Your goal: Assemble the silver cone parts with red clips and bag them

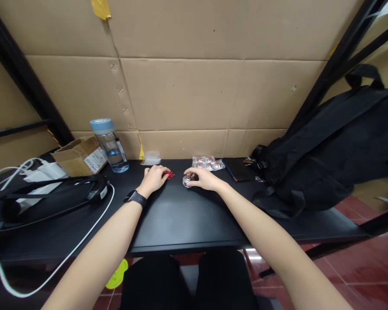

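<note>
My left hand point(154, 178), with a dark watch on its wrist, rests on the black table with its fingers curled down onto a small bunch of thin red pieces point(170, 175). Their exact kind is too small to make out. My right hand point(204, 178) grips a small round, clear and silvery thing point(186, 181) between thumb and fingers, low over the tabletop. Part of it is hidden by the fingers. Just behind that hand lie several clear packets point(208, 163) with silvery and red contents. A translucent piece of plastic point(151, 158) lies behind my left hand.
At the left stand a blue-lidded water bottle point(111, 148), an open cardboard box point(80, 157), white chargers point(48, 172) and a black case point(51, 202). A white cable point(97, 226) loops over the table edge. To the right are a dark flat item point(237, 169) and a black backpack point(336, 142).
</note>
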Tool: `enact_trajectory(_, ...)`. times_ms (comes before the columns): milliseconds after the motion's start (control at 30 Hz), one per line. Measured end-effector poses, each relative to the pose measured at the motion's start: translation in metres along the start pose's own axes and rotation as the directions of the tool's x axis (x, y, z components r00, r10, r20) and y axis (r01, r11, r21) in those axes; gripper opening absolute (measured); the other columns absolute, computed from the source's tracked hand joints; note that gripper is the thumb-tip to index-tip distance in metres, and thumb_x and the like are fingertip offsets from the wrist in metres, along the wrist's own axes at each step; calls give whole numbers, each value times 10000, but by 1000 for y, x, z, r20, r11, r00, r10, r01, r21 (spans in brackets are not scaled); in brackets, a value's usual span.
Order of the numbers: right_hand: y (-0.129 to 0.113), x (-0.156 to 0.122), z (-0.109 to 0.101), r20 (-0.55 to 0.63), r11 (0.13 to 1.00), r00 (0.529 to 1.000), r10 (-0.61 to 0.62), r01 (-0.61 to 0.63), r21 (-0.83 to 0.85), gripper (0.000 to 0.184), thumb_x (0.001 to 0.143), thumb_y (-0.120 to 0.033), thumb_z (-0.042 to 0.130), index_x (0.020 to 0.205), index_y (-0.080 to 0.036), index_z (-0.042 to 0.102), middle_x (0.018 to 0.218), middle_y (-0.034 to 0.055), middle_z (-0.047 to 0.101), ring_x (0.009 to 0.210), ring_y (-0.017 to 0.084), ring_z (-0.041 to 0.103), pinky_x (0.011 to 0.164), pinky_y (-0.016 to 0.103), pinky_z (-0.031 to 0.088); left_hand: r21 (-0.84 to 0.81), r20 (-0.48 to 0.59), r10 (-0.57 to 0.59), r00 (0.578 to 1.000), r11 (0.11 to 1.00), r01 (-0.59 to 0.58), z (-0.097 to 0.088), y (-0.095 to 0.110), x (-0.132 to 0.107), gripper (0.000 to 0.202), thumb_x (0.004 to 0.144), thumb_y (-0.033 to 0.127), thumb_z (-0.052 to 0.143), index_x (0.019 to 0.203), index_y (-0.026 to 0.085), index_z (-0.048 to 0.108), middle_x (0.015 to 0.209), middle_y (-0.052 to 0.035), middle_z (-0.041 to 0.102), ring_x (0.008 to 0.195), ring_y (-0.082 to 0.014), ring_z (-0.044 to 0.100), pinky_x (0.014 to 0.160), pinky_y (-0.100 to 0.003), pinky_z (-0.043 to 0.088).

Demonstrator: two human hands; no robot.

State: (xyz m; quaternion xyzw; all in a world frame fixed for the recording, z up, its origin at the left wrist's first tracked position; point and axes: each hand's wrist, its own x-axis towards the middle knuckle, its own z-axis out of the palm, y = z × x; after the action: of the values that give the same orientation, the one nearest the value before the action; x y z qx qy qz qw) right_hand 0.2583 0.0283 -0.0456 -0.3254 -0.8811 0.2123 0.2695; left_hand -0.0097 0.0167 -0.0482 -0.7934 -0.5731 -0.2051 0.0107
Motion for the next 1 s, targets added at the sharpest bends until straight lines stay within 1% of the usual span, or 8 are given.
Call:
enact_trajectory(133, 0, 0, -3, -38, 1000, 999, 9, -10, -27, 442, 817, -282, 779, 1229, -185, 650, 1118, 90, 724, 980, 209, 673, 913, 356, 500, -30, 10, 1, 1000, 1000, -1, -10, -2, -2, 193, 903, 383, 587, 941, 302, 758, 1080, -36, 772, 1088, -275, 631, 940, -436, 351)
enact_trajectory(300, -5, -1, -4, -130, 1000, 991, 20, -22, -16, 412, 797, -280, 786, 1181, -185, 671, 1102, 90, 726, 980, 212, 672, 920, 369, 506, -38, -60, -22, 998, 999, 19, -20, 8, -4, 202, 877, 402, 603, 918, 281, 759, 1071, -41, 778, 1057, -279, 643, 932, -433, 364)
enact_trajectory(367, -7, -1, -3, -166, 999, 985, 45, -40, 31, 413, 788, -286, 786, 1171, -183, 670, 1101, 87, 726, 949, 203, 675, 895, 364, 519, -94, -89, -51, 995, 995, 43, -22, 15, -5, 178, 850, 372, 602, 885, 262, 738, 995, -25, 784, 982, -253, 669, 916, -405, 400)
enact_trajectory(467, -10, 0, -1, -170, 984, 980, 103, -76, 158, 433, 771, -297, 792, 1168, -187, 657, 1116, 87, 725, 894, 189, 688, 824, 342, 548, -270, -121, -79, 989, 962, 44, -25, 24, -7, 120, 800, 315, 598, 822, 240, 689, 868, 14, 768, 850, -196, 689, 861, -331, 461)
enact_trajectory(600, -15, 2, 2, -122, 903, 980, 160, -96, 420, 460, 732, -290, 819, 1145, -198, 637, 1177, 98, 703, 836, 182, 719, 725, 307, 581, -418, -180, -31, 983, 907, -48, -27, 33, -12, 88, 785, 299, 613, 797, 218, 645, 829, 9, 743, 823, -181, 688, 811, -288, 495)
enact_trajectory(733, -21, 1, 5, -100, 777, 978, 181, -80, 624, 468, 715, -288, 837, 1129, -203, 635, 1242, 110, 664, 855, 188, 735, 734, 317, 608, -414, -179, 19, 984, 905, -93, -28, 41, -15, 209, 852, 423, 642, 850, 218, 681, 880, -6, 755, 821, -183, 681, 802, -295, 493)
enact_trajectory(867, -25, 0, 7, -107, 702, 981, 164, -40, 711, 503, 697, -262, 855, 1147, -222, 635, 1247, 89, 658, 959, 201, 733, 849, 348, 610, -328, -155, 73, 985, 937, -121, -28, 51, -15, 217, 919, 421, 601, 921, 249, 732, 1001, -16, 765, 926, -200, 683, 857, -332, 471)
enact_trajectory(1000, -29, 0, 8, -108, 670, 982, 154, -23, 742, 517, 692, -260, 861, 1155, -236, 632, 1282, 81, 639, 964, 195, 728, 876, 372, 614, -273, -110, 85, 990, 955, -112, -28, 59, -16, 203, 949, 366, 582, 970, 305, 774, 1087, -14, 766, 1058, -225, 664, 934, -386, 430)
